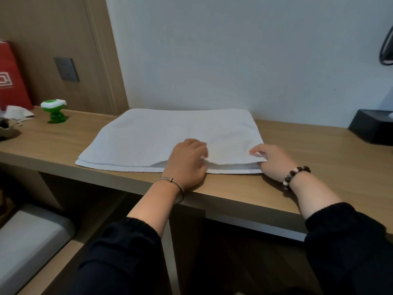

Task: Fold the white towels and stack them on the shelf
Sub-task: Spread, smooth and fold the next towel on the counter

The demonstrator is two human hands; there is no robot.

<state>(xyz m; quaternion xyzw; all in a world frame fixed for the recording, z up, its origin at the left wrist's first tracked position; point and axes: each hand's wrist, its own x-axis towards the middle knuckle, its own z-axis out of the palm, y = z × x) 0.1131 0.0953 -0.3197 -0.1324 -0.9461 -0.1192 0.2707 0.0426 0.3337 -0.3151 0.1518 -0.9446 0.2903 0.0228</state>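
A white towel lies folded in layers on the wooden shelf, its far edge against the white wall. My left hand rests on the towel's near edge, fingers curled over the top layer, which bulges up beside it. My right hand pinches the top layer's near right corner, lifted slightly off the lower layer. Whether the left fingers grip the cloth is hard to tell.
A green and white figurine, crumpled white tissue and a red paper bag stand at the left. A black tissue box sits at the right. Below the shelf are open compartments and a grey cushion.
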